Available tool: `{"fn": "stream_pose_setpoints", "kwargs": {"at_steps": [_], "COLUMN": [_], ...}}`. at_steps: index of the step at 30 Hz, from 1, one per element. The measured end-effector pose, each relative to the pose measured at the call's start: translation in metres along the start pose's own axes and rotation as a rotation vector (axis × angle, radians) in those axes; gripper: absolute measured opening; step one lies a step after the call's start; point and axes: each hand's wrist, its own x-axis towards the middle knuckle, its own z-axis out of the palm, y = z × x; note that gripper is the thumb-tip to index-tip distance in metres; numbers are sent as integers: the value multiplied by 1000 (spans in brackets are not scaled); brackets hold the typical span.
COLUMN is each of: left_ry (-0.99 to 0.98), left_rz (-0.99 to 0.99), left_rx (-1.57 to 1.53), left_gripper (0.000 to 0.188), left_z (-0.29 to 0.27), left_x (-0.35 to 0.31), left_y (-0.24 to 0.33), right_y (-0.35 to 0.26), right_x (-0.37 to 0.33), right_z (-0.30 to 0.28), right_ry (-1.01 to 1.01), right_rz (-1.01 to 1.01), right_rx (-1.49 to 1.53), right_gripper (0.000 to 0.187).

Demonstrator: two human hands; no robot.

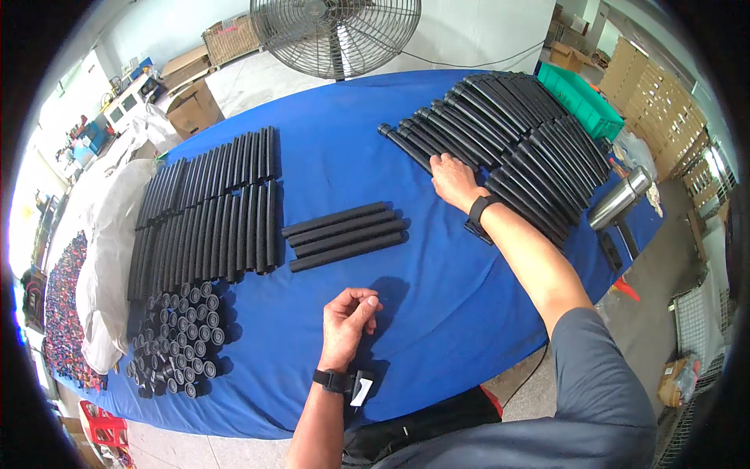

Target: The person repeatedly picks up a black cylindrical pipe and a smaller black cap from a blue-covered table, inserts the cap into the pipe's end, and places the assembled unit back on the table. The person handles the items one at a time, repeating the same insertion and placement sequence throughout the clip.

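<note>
My left hand [348,322] hovers over the near middle of the blue cloth, its fingers curled in and nothing visible in them. Out to the right, my right hand [455,181] has its fingers closed at the near end of a black tube [405,147], the leftmost of the capped row; the fingertips partly hide the contact. Several loose black tubes [344,236] lie side by side between the hands. More capped black tubes [539,148] fill the right side in overlapping rows.
Rows of black tubes [207,211] and a cluster of round black caps [183,336] lie on the left, beside white sheeting [117,258]. A green bin [582,102] and a steel flask [621,199] stand at the right edge. Beyond the table is a large fan [336,31].
</note>
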Motion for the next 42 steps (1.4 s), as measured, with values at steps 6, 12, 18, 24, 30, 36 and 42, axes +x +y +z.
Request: {"fn": "stream_pose_setpoints", "kwargs": {"at_steps": [6,12,18,24,30,36,42], "left_ry": [3,-8,-6,-14,3,2,-12], "left_rz": [1,8,15,19,7,-9,-22], "left_rx": [-12,-13,-14,-7,8,24,32], "left_gripper": [17,16,15,15,15,14,18], "left_z": [-2,-2,-2,-2,-3,4,-3], "left_x": [-1,0,0,1,-1,1,-1], "left_y": [0,-2,-1,-1,0,6,3], "right_y": [5,9,11,15,9,21,-36], "right_x": [5,3,-3,-4,-2,-2,-36], "right_z": [1,-3,-12,-8,-6,-5,-37], "right_ry": [-26,-39,-53,-37,-15,42,284], "right_rz": [48,37,66,48,64,19,-206], "right_rx": [7,14,76,83,84,70,210], "right_gripper": [26,40,46,47,46,49,33]}}
